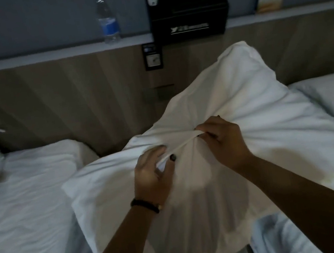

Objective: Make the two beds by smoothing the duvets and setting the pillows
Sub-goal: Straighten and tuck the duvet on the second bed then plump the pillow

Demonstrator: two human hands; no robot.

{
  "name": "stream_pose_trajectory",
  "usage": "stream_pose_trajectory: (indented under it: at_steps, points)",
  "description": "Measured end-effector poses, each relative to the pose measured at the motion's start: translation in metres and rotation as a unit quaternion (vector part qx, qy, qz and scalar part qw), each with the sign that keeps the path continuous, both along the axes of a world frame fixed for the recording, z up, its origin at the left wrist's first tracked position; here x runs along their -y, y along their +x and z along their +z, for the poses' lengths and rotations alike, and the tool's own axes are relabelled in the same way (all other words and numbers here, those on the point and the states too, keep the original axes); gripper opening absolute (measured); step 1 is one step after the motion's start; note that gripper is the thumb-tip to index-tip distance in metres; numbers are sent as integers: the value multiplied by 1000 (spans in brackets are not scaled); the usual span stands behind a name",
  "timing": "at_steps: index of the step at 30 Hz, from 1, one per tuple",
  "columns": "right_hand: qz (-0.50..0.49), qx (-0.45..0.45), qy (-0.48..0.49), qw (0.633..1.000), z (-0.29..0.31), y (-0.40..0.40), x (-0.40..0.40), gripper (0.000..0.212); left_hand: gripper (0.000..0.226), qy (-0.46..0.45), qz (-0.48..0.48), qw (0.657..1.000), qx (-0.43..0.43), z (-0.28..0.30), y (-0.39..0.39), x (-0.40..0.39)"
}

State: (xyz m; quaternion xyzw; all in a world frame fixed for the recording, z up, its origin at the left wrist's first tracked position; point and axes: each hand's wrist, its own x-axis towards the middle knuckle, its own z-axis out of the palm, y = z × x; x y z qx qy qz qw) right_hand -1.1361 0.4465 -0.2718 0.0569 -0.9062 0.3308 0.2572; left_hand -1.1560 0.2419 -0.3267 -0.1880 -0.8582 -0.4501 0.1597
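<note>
while the white pillow [213, 106] stands raised in the middle of the scene, over the gap between the two beds, both hands grasp a taut fold of its case: the left hand [153, 172] pinches the near end and the right hand [222, 139] pinches the far end. the left bed [27, 203] lies under a creased white duvet, and the right bed [332, 100] shows behind the pillow. on the far shelf [41, 56] stand a water bottle [107, 19] and a black box [187, 11].
</note>
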Motion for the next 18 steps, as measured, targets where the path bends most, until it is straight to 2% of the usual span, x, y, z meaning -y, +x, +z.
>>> stream_pose_trajectory:
  at_steps: [3, 9, 12, 18]
  points:
    - [-26, -6, -2, 1000, 2, 24, -47, 18, 31, -43, -60, 997, -19, -10, 12, -41]
    - [-110, -14, -2, 994, 4, 68, -128, 17, 26, -71, -90, 993, -4, 0, 22, -130]
    - [-154, -12, -8, 988, 10, 91, -166, 25, 29, -50, -149, 988, -8, 7, 21, -174]
    - [-249, -23, -15, 968, 19, 116, -235, 24, 37, -1, -236, 971, 32, 18, 18, -267]
